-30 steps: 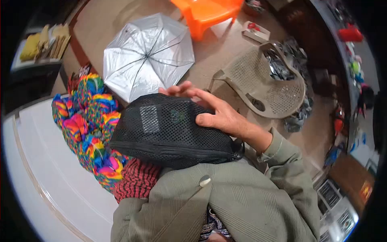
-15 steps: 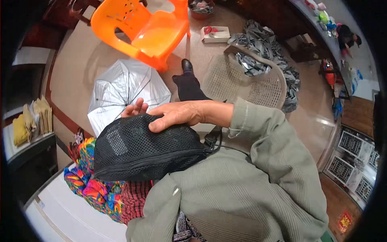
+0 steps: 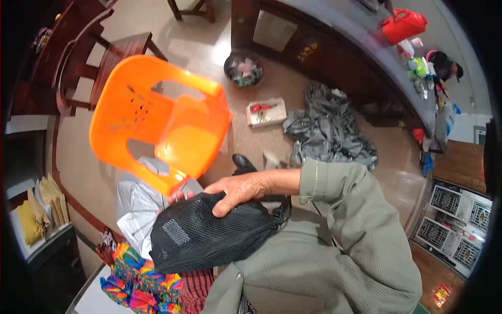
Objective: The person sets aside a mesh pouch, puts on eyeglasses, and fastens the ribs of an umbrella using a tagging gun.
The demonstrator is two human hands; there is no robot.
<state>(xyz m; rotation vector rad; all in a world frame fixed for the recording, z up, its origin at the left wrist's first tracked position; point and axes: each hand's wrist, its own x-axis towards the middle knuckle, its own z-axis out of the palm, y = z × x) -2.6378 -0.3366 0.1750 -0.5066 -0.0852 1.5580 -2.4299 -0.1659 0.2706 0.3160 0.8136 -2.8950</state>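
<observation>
A black mesh zip bag lies across my lap, its strap end toward the right. My right hand grips it from above, thumb pressed on the mesh and fingers over the far edge. Of my left hand, only fingertips show at the bag's far left edge; the palm and arm are hidden. A pale rectangle shows on or through the mesh. Beyond the bag lies an open silver umbrella, partly covered by an orange plastic chair. Rainbow-coloured cloth sits to the left of the bag.
Crumpled grey sheeting and a small white box holding red items lie on the floor. Further off stand a full basket and a wooden chair. Another person is at the far right. Envelopes stand at left.
My view has tilted farther out, so the orange chair and floor items appear lower. The bag and my right hand appear lower and rightward. The grey perforated chair is now mostly out of sight.
</observation>
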